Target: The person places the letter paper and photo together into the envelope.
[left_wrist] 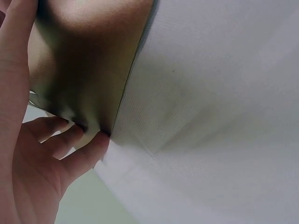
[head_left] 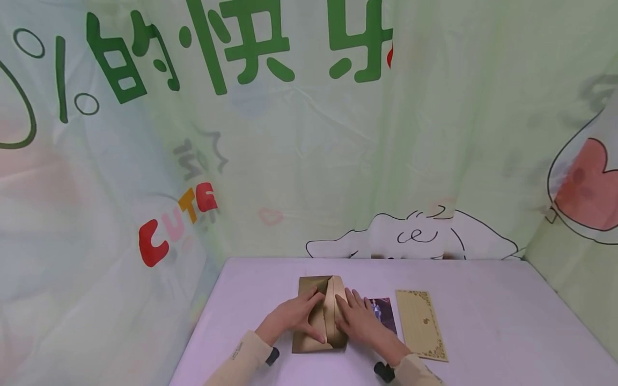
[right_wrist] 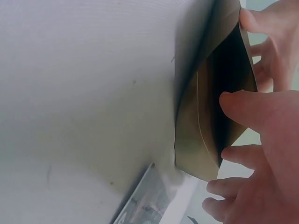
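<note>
A gold-brown paper envelope (head_left: 310,344) lies on the table with its long opening bulging apart. My left hand (head_left: 295,317) grips it on the left side, thumb and curved fingers spread across the panel. In the left wrist view the fingertips of that hand (left_wrist: 51,163) meet the envelope's edge (left_wrist: 126,60). My right hand (head_left: 362,320) rests along the right-hand flap with its fingers fairly straight. From the right wrist, the dark inside of the envelope (right_wrist: 198,140) shows beside the right thumb (right_wrist: 243,105). Whether anything is inside cannot be seen.
Just right of my right hand lies a photo (head_left: 384,313), partly covered by that hand. Farther right is a tan card (head_left: 421,327) with ornamented corners. A white table (head_left: 502,321) carries everything, with printed curtains (head_left: 309,161) around its back and sides.
</note>
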The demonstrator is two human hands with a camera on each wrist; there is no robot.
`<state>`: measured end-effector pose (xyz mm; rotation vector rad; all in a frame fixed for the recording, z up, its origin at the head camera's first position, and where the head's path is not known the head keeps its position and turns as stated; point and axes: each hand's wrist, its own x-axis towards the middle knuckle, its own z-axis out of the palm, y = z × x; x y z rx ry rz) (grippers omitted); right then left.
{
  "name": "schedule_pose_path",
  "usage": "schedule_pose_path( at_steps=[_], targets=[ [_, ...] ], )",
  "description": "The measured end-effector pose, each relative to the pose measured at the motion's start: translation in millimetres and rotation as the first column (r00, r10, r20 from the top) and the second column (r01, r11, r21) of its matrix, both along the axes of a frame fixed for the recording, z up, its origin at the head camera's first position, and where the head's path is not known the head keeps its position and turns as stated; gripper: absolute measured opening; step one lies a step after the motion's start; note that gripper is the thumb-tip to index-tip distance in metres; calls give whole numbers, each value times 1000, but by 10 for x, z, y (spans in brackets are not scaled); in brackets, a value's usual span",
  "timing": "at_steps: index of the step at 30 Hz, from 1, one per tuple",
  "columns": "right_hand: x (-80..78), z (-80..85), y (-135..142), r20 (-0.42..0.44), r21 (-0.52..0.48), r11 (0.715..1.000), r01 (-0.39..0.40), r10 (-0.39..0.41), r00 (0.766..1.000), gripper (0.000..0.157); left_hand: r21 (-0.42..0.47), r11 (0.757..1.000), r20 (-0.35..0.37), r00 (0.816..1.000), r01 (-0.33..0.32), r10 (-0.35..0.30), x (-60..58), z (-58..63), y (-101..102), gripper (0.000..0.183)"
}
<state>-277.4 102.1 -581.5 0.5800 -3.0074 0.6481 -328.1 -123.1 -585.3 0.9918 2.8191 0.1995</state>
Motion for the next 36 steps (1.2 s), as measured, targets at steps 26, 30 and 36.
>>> schedule_pose_path(
  at_steps=[26, 30, 36],
  targets=[
    [-14, 67, 318, 59, -29, 997, 66, -64, 996, 75, 11, 1000, 11, 1000, -12, 12, 19, 31, 1, 102],
    [-5, 79, 374, 70, -12, 997, 80, -79, 994, 76, 18, 1000, 15, 1000, -10, 10, 23, 39, -1, 102],
    [-19, 30, 495, 54, -15, 995, 94, -93, 994, 76, 26, 1000, 28, 1000, -14, 13, 14, 23, -10, 103]
  ],
)
